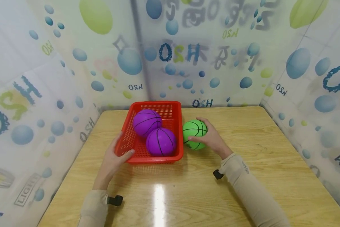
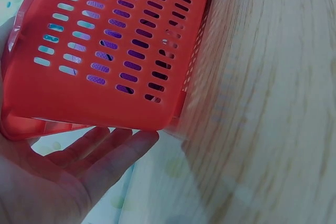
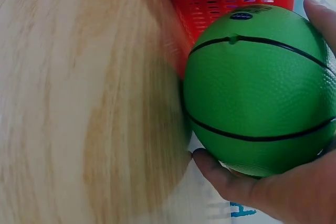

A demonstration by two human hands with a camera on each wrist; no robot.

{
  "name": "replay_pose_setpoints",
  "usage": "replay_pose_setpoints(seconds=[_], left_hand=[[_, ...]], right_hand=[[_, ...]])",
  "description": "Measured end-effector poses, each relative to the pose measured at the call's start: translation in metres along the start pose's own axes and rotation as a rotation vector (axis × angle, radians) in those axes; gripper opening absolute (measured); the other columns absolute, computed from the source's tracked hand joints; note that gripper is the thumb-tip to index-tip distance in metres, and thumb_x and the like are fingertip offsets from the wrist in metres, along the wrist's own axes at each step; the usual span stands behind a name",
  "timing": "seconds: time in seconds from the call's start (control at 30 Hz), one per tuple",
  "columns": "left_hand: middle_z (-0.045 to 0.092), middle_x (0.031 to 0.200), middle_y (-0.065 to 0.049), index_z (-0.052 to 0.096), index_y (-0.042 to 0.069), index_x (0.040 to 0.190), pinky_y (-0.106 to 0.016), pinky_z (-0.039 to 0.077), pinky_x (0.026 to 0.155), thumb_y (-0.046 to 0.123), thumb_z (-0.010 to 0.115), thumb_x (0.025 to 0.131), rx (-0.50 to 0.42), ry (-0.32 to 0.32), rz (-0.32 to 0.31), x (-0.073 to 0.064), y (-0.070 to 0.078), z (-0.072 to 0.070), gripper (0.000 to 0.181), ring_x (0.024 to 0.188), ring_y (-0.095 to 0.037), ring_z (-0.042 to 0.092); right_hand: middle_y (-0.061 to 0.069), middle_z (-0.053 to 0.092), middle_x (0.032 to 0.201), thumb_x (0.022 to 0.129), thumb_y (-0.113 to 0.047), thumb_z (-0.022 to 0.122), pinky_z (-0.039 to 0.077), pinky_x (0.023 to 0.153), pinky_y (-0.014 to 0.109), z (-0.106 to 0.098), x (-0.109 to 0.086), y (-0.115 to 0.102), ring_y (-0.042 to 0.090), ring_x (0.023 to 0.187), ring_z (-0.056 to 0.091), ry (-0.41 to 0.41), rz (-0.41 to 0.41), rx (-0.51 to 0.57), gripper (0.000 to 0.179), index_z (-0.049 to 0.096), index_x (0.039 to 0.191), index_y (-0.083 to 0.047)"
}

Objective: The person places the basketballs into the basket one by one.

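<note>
A red plastic basket (image 1: 158,159) with slotted walls sits on the table, holding two purple balls with black basketball lines: one ball (image 1: 147,122) behind, the other ball (image 1: 161,142) nearer the front. My left hand (image 1: 113,160) holds the basket's front left corner, thumb at the rim; its fingers (image 2: 113,163) lie along the outside of the wall in the left wrist view. Against the basket's right side is a green ball (image 1: 190,127) with black lines. My right hand (image 1: 213,139) grips this green ball (image 3: 257,90) between thumb and fingers.
The wooden table (image 1: 238,195) is bordered by a back wall (image 1: 226,94) and side walls with printed bubbles and lettering. Small black devices sit at the left wrist (image 1: 115,200) and the right wrist (image 1: 218,174).
</note>
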State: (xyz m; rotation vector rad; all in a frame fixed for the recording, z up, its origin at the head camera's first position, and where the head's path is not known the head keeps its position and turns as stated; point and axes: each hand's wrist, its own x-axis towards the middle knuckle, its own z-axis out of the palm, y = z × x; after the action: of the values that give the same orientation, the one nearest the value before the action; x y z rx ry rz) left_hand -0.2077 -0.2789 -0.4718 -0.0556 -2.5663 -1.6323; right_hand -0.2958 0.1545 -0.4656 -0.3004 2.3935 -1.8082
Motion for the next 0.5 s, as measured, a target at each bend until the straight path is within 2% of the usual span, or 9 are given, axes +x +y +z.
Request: replay_pose_setpoints(seconds=[0.27,0.5], left_hand=[[0.023,0.184,-0.009,0.024,0.034,0.179,-0.070,0.026,0.132,0.031,0.085,0.099,-0.012,0.004,-0.008,0.0000,0.0017,0.0000,0.101,0.163,-0.041,0.033],[0.024,0.184,-0.012,0.022,0.031,0.180,-0.071,0.026,0.132,0.030,0.085,0.099,-0.007,0.000,-0.002,-0.0007,0.0027,0.0015,0.102,0.163,-0.043,0.034]], right_hand=[[0.014,0.040,0.170,0.086,-0.034,0.099,0.048,0.120,0.064,0.0011,0.0011,0.0023,0.044,0.144,0.052,0.008,0.003,-0.018,0.110,0.033,0.174,-0.033],[0.016,0.043,0.167,0.086,-0.033,0.099,0.049,0.119,0.063,0.0000,-0.0013,0.0037,0.044,0.141,0.055,0.007,0.013,-0.022,0.113,0.029,0.175,-0.030]])
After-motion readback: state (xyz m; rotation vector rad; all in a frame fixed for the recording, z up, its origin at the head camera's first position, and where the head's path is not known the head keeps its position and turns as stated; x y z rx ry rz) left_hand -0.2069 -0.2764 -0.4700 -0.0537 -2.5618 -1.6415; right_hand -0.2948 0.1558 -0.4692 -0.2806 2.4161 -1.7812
